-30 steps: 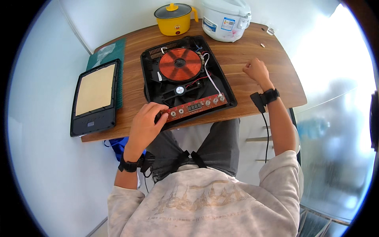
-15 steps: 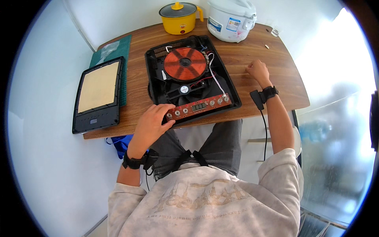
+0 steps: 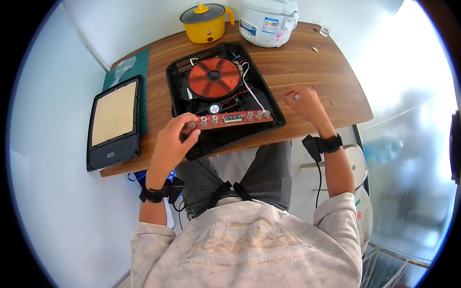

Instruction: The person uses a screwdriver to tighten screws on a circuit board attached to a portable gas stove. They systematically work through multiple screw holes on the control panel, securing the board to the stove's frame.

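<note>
Left hand (image 3: pixel 170 144) fingers pinch control board (image 3: pixel 228 120), long axis left-right; right hand (image 3: pixel 305 103) fisted.

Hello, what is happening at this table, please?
A person sits at a wooden table with an opened induction cooker, its copper coil exposed. The left hand grips the end of the red control board. The right hand is closed beside the cooker, pinching something small and pale.
</note>
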Available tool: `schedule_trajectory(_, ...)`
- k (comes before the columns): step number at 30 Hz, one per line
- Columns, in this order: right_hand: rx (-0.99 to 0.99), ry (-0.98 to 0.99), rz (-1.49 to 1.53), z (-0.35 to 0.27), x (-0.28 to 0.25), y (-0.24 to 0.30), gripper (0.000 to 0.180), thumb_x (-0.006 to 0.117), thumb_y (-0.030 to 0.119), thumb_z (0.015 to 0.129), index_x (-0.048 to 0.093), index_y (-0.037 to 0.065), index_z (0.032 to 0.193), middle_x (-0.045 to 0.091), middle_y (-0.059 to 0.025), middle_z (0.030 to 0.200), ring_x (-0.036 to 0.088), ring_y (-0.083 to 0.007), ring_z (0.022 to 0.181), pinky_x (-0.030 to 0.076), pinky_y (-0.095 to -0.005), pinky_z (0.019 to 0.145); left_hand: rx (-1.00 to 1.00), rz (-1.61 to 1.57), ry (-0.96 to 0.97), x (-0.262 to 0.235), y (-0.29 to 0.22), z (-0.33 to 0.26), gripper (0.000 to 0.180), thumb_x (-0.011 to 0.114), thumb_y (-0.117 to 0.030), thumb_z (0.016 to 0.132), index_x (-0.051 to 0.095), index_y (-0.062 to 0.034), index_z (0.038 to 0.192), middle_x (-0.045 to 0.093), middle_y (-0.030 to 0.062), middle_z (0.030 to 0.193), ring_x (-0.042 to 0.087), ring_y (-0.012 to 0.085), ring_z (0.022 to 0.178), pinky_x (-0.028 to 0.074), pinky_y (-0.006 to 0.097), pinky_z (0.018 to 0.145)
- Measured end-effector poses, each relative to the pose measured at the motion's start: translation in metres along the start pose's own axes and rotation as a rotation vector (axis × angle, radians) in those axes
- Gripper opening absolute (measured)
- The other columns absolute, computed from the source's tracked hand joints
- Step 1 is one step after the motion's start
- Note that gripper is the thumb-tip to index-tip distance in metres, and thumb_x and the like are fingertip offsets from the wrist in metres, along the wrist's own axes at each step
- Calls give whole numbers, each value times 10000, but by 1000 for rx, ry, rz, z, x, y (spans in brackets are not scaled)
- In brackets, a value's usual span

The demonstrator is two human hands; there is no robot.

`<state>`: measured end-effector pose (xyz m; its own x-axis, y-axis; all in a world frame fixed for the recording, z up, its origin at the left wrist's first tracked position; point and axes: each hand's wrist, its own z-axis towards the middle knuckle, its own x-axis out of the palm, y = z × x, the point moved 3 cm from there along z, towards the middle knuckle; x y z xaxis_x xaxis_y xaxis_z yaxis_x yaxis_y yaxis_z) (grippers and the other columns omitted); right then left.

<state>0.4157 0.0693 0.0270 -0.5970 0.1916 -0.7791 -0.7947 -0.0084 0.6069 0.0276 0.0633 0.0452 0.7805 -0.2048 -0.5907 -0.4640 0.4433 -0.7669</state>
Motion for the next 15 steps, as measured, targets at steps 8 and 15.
schedule_trajectory(8,-159,278,59,-44,5,52,354,759,168,880,710,83,1220,688,-122,801,663,-318,743,516,-403,716,170,79,-18,-7,-21,-4,290,796,-94,877,680,-68,1142,698,133,1289,702,312,1107,560,364,912)
schedule_trajectory(15,-169,167,-24,-48,23,49,359,763,204,880,707,61,1205,712,-115,829,673,-333,768,518,-433,743,89,-129,-83,-1,-19,-4,290,804,-31,878,687,-36,1144,705,140,1290,714,213,1094,587,331,942)
